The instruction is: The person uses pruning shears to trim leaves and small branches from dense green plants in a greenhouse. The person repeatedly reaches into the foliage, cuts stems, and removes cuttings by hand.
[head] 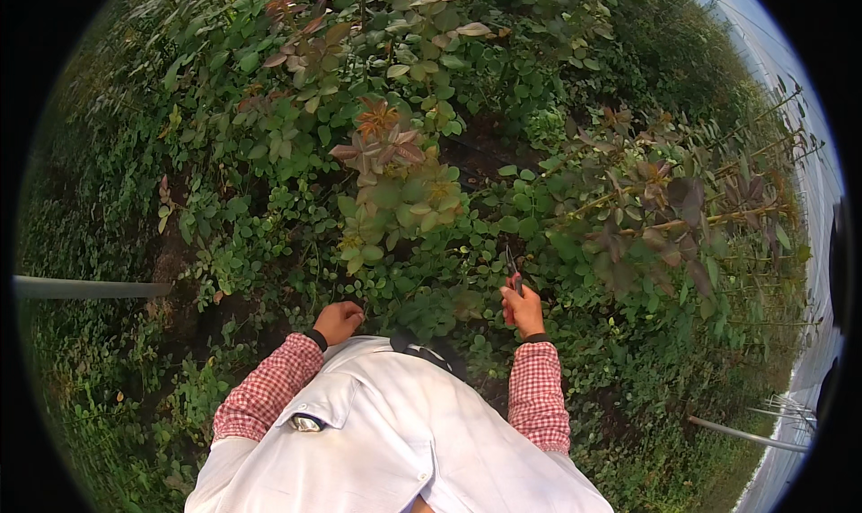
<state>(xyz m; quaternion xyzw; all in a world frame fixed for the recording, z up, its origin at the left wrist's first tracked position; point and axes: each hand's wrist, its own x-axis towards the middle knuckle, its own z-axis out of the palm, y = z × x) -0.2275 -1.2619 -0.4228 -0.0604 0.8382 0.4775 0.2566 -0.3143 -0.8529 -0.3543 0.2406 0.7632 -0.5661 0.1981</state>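
Observation:
Red-handled pruning shears are in my right hand, their blades pointing away from me into low green leaves. My left hand is by my waist at the edge of the white shirt, with its fingers curled in. Nothing shows in the left hand, though its palm side is hidden. Straight ahead, between and beyond the hands, stands a rose shoot with reddish young leaves. To the right of the shears, leafy rose stems lean outward with dark reddish foliage.
Dense rose bushes surround me. A grey pipe juts in from the left and another metal pipe from the lower right. Dark soil shows between plants ahead. Pale plastic sheeting runs along the right.

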